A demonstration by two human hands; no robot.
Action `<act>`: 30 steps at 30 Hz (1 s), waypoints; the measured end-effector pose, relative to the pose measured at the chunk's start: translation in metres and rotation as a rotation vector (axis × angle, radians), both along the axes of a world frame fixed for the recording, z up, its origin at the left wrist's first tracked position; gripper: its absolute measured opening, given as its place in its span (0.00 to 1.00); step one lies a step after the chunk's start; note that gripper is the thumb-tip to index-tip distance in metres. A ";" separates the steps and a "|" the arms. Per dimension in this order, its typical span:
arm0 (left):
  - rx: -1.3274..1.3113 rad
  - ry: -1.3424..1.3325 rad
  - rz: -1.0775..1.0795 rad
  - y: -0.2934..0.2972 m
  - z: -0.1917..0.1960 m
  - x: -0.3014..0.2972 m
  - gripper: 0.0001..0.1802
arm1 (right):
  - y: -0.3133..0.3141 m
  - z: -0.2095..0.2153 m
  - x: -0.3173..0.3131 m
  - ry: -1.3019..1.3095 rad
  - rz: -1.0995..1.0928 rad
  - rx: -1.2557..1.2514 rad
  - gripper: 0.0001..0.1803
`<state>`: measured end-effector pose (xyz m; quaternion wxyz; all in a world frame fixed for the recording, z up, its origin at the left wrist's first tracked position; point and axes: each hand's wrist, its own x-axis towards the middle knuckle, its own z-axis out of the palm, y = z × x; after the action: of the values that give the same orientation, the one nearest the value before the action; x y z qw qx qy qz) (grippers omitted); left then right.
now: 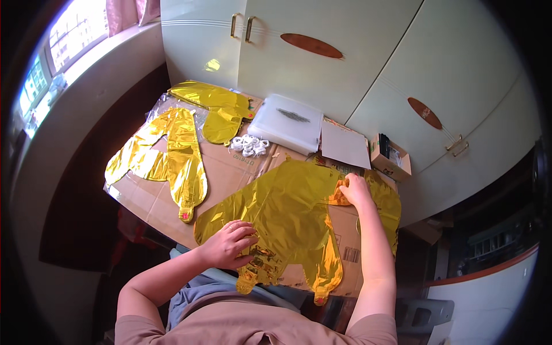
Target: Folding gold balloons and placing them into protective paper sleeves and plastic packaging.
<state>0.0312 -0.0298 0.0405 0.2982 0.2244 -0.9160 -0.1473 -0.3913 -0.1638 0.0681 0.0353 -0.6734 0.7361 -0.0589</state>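
Observation:
A large flat, uninflated gold foil balloon (276, 201) lies across the near middle of the cardboard, its lower tabs hanging over the front edge. At its lower left, my left hand (229, 244) has curled fingers closed on the crinkled foil. Farther off, my right hand (355, 190) pinches the balloon's upper right part, where the foil looks orange; the fingertips are partly hidden. Another flat gold balloon (187, 155) with a red-marked tab rests at the left. A third gold balloon (221, 109) is behind it, and more gold foil (386, 207) shows beyond my right forearm.
Flattened cardboard (221, 167) covers the table. Along the back stand a translucent plastic box (287, 123), a bundle of white ribbon or cord (250, 145), a pale flat sheet (346, 144) and a small open carton (394, 164). Pale cabinets (322, 69) rise behind them.

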 end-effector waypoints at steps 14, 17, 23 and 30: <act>0.073 0.036 0.024 0.001 -0.008 0.004 0.26 | -0.003 -0.019 0.005 0.005 -0.053 -0.075 0.13; 0.075 0.031 0.034 0.004 -0.012 0.005 0.25 | -0.003 -0.020 0.012 -0.004 -0.054 -0.089 0.12; 0.084 0.040 0.033 0.003 -0.012 0.007 0.24 | -0.004 -0.019 0.011 -0.014 -0.049 -0.082 0.13; 0.134 0.145 0.060 0.004 -0.004 0.004 0.21 | -0.001 -0.021 0.018 0.028 -0.056 -0.189 0.19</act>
<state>0.0349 -0.0259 0.0369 0.3522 0.2598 -0.8731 -0.2150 -0.3735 -0.1646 0.0474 -0.0405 -0.6535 0.7463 -0.1195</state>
